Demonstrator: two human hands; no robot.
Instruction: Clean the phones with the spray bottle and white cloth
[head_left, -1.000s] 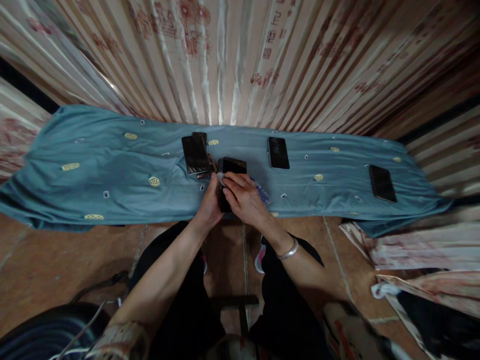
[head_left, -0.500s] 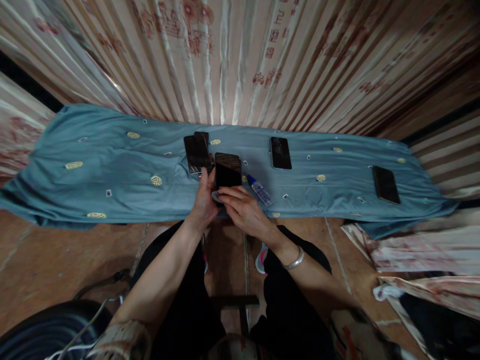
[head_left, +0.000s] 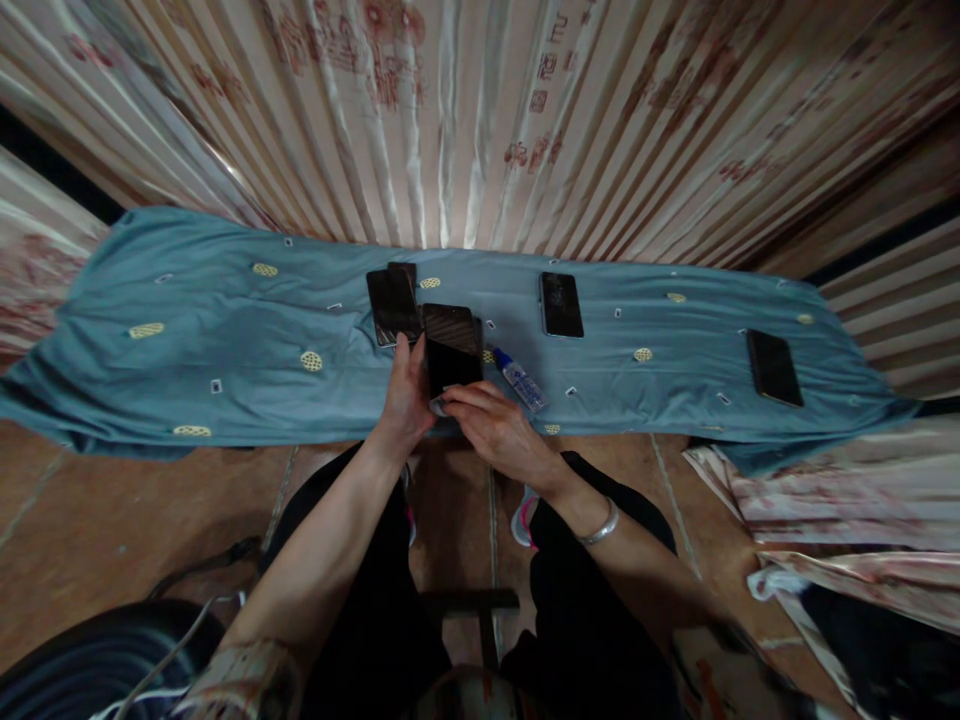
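My left hand [head_left: 407,402] is closed on the left edge of a black smartphone [head_left: 452,350], whose dark screen faces up and reflects the curtain. My right hand [head_left: 496,428] pinches a small greyish piece [head_left: 438,406], perhaps cloth, at the phone's lower end; its exact kind is too small to tell. Just beyond my left fingertips lie stacked dark phones [head_left: 393,305]. To the right of the held phone rests a clear bottle with a blue cap [head_left: 519,378], lying on its side.
A blue-green cloth with yellow patterns [head_left: 255,345] covers the long table. Farther right lie one phone [head_left: 561,304] and another dark phone [head_left: 774,367]. A pleated curtain [head_left: 465,150] hangs behind the table. A black round object with cables [head_left: 97,660] is at lower left.
The held phone has shifted slightly left and turned a little. My right hand, with the greyish piece, has moved slightly down and right along its lower end.
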